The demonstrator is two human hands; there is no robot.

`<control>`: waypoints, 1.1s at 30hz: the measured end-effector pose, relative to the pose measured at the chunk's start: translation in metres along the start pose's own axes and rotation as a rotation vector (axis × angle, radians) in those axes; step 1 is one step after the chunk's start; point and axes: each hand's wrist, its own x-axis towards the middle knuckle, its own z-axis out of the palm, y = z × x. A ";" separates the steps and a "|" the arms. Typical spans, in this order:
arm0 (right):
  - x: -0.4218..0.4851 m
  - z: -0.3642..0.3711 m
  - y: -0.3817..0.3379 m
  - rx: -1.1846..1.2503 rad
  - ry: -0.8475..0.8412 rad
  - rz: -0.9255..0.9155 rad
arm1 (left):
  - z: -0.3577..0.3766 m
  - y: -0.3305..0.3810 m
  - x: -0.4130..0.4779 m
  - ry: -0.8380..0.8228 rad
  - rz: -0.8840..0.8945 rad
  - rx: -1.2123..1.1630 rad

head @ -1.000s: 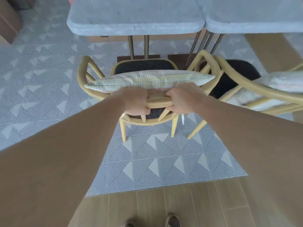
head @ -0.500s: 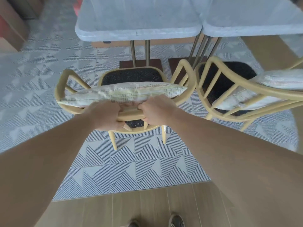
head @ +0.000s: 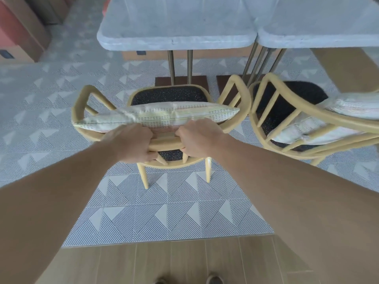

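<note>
A yellow wooden armchair (head: 82, 103) with a dark speckled seat faces the grey table (head: 176, 29). A pale patterned cushion (head: 160, 115) leans against its backrest. My left hand (head: 131, 144) grips the top rail of the backrest left of centre. My right hand (head: 199, 138) grips the same rail right of centre. Both sets of fingers curl under the rail.
A second yellow chair (head: 287, 97) with its own cushion (head: 352, 105) stands close on the right, its frame almost touching the first. A second grey table (head: 320, 27) adjoins the first. Metal table legs (head: 180, 64) stand ahead. Patterned tiles meet wooden floor (head: 184, 261) near my shoes.
The chair has shifted left relative to the neighbouring chair, and the view has moved with it. Both hands keep the same grip on the backrest rail.
</note>
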 end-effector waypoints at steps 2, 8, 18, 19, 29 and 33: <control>-0.010 0.001 0.012 -0.002 0.003 0.010 | -0.005 0.015 0.006 -0.018 0.019 -0.005; -0.031 0.008 0.047 -0.005 0.000 0.066 | -0.018 0.052 0.029 -0.024 0.053 -0.019; -0.031 0.006 0.065 -0.046 0.000 0.046 | -0.021 0.060 0.044 -0.022 0.048 -0.017; -0.030 0.005 0.067 -0.054 0.002 0.048 | -0.023 0.060 0.046 -0.022 0.045 -0.020; -0.023 0.004 0.072 -0.052 0.048 0.062 | -0.026 0.058 0.054 -0.039 0.028 -0.024; -0.022 0.005 0.071 -0.064 0.044 0.086 | -0.025 0.057 0.053 -0.040 0.000 -0.027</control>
